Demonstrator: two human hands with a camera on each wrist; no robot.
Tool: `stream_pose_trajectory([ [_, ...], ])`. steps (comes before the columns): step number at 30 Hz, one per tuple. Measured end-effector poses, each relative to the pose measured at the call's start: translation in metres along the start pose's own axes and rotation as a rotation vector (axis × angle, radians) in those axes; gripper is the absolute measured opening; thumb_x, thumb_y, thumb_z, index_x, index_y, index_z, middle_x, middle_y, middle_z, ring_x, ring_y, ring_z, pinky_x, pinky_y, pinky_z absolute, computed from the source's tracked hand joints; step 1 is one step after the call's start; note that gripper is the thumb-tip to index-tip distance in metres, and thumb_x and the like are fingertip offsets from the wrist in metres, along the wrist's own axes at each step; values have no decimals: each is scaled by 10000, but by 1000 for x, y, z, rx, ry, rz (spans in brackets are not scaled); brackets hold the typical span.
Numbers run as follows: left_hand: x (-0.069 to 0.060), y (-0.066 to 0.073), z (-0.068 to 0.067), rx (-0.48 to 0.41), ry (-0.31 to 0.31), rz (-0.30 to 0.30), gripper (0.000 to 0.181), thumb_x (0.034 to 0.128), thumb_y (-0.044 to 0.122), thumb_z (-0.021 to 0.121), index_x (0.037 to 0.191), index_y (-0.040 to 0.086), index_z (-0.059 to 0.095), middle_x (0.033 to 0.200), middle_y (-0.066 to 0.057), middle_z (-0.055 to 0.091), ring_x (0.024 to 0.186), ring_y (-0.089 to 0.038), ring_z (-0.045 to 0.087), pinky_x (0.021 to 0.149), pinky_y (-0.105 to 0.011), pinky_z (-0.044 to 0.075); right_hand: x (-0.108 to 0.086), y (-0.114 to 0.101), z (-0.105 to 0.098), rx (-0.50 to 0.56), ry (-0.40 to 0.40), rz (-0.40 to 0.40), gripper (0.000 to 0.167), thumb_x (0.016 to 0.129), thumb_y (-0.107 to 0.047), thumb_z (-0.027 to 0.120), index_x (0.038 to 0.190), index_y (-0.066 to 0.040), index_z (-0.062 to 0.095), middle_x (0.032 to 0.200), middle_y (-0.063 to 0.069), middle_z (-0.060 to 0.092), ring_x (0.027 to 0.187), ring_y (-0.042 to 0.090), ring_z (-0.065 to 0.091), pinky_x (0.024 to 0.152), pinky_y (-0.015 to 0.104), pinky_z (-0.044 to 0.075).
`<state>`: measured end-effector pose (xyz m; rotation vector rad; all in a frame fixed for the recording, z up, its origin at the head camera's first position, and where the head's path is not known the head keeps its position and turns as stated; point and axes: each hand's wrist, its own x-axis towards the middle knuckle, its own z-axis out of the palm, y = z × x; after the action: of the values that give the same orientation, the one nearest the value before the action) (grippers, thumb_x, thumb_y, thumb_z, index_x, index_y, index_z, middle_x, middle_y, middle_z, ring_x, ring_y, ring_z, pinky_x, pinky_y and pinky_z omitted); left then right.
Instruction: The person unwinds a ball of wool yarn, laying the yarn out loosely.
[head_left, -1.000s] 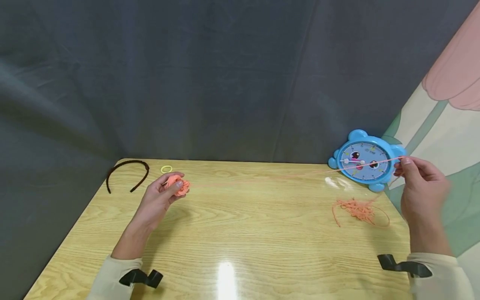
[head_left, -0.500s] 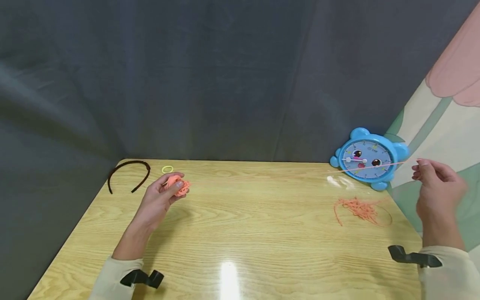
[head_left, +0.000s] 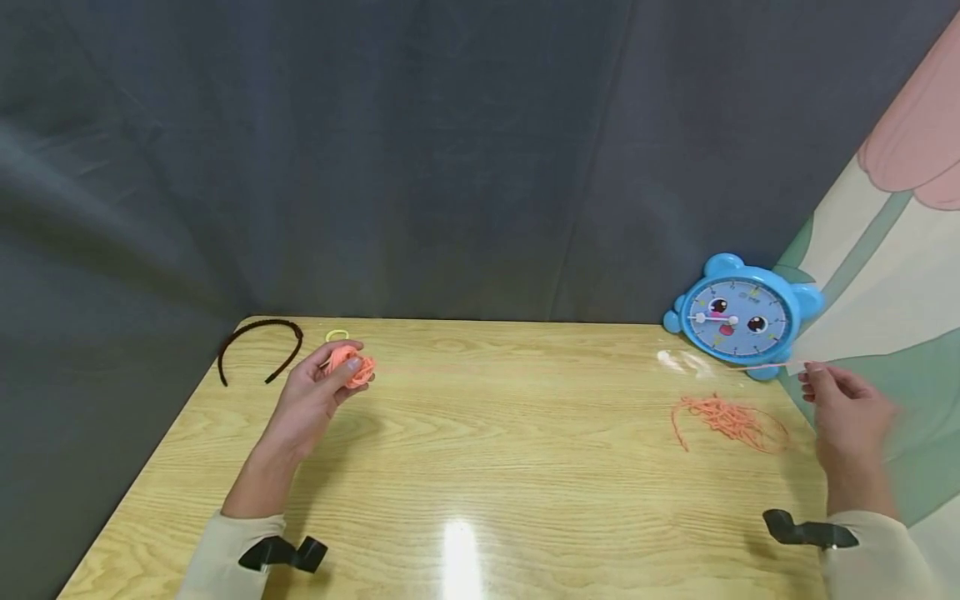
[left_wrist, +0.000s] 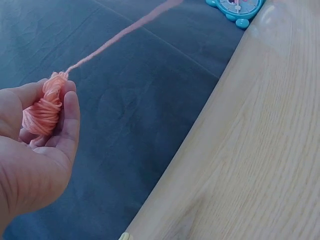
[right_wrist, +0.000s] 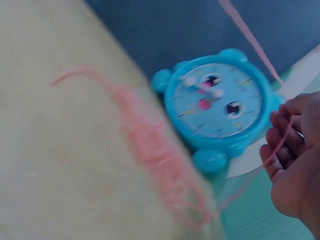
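Observation:
My left hand (head_left: 311,397) grips a small wound ball of coral yarn (head_left: 352,367) between thumb and fingers, above the table's left side. From the ball, a single strand (left_wrist: 120,36) runs off toward the right in the left wrist view. Far to the right, my right hand (head_left: 851,408) pinches that strand between thumb and forefinger. Past the pinch, the yarn crosses the fingers (right_wrist: 281,150) and drops to a loose coral pile (head_left: 723,419) on the table, blurred in the right wrist view. The strand's middle stretch is too faint to see in the head view.
A blue animal-shaped clock (head_left: 742,312) leans at the back right corner. A dark headband (head_left: 262,325) lies at the back left, with a yellow ring (head_left: 337,334) partly behind my left hand. Dark cloth (head_left: 450,167) rises behind the wooden table (head_left: 525,467).
My right hand first moved right, drawing the strand taut, then came down and slightly back left, toward the table. The left hand with the yarn ball has barely moved.

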<state>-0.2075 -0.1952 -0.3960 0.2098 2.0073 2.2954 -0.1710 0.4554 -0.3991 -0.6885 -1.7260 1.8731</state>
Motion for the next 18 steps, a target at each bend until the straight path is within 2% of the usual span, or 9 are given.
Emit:
stream_pose_trajectory([
  [2, 0, 0, 1, 4, -1, -5, 373, 1035, 224, 645, 1375, 102, 554, 1200, 11, 587, 1073, -68, 662, 896, -198, 592, -1, 15, -1, -140, -71, -29, 128, 1010, -219, 677, 917, -235, 765, 742, -202, 705, 707, -21, 624, 603, 93, 505],
  [4, 1, -1, 2, 10, -3, -8, 375, 1035, 222, 645, 1377, 97, 554, 1195, 12, 587, 1067, -65, 662, 895, -197, 592, -2, 29, 0, -326, -114, -60, 144, 1040, -270, 623, 1003, -229, 755, 756, -275, 667, 742, -59, 603, 616, 85, 499],
  [7, 1, -2, 3, 16, -3, -10, 373, 1038, 223, 641, 1377, 97, 552, 1196, 11, 586, 1067, -62, 661, 895, -196, 592, -5, 44, 4, -580, -161, -108, 317, 1071, -337, 545, 1214, -112, 716, 794, -360, 591, 789, -96, 559, 637, 81, 503],
  [10, 1, -3, 4, 16, -7, -12, 362, 1038, 223, 640, 1369, 103, 556, 1192, 15, 587, 1064, -60, 661, 896, -197, 592, -9, 51, 9, -740, -209, -157, 442, 1091, -333, 485, 1340, -2, 639, 874, -327, 579, 805, -95, 516, 630, 98, 505],
  [14, 0, -3, 6, 19, -17, -12, 342, 1042, 221, 636, 1357, 110, 560, 1182, 26, 594, 1051, -56, 658, 895, -197, 591, -18, 46, 20, -807, -228, -238, 412, 1089, -271, 466, 1318, 19, 649, 953, -253, 596, 790, -53, 491, 583, 161, 487],
  [18, 0, -3, 7, 20, -17, -13, 346, 1043, 218, 634, 1359, 100, 557, 1183, 29, 594, 1055, -58, 655, 899, -198, 590, -32, 29, 38, -751, -238, -306, 395, 1083, -255, 461, 1291, 13, 663, 917, -344, 540, 816, -46, 487, 567, 169, 459],
])
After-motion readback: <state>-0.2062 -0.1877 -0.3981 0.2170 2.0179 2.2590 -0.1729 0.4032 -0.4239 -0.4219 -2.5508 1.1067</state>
